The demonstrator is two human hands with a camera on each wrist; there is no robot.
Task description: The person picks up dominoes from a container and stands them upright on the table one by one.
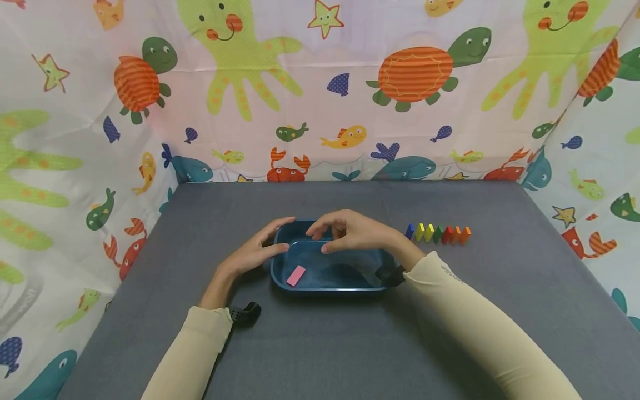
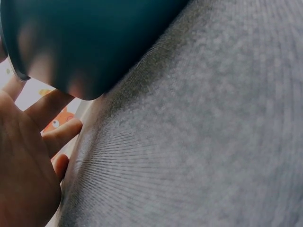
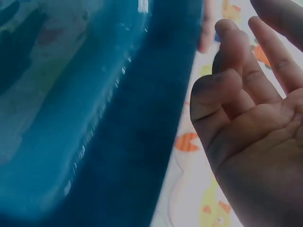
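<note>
A blue tray sits on the grey cloth. My left hand holds its left end, with the thumb over the rim and the fingers along the outer side. In the left wrist view, the left hand's lower fingers are spread below the tray wall. Over the middle of the tray hovers my right hand, its fingers loosely bent and nothing between them. The right wrist view shows this right hand empty beside the tray's side. A pink block lies flat inside the tray, near its front left.
Right of the tray, behind the right forearm, several coloured blocks stand upright in a row: a blue block, two yellow, a green block, then red and orange blocks. A sea-animal curtain bounds the table's back and sides.
</note>
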